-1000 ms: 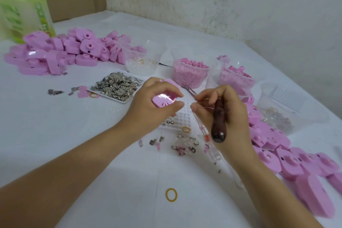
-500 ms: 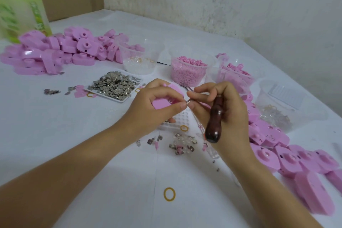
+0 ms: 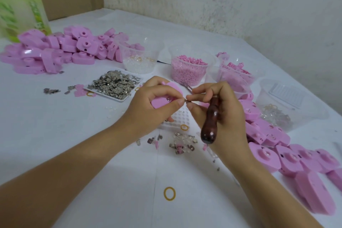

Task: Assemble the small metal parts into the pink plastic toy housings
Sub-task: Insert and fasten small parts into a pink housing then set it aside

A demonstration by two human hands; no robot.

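Slippage worries me: left hand (image 3: 148,106) grips the housing (image 3: 174,87), right hand (image 3: 227,114) pinches the metal part (image 3: 186,100), crowded by the tool (image 3: 211,122).

Legible text: none. The green-and-white label on the bottle (image 3: 22,9), far left of the table, carries some print, but it is too blurred to read.
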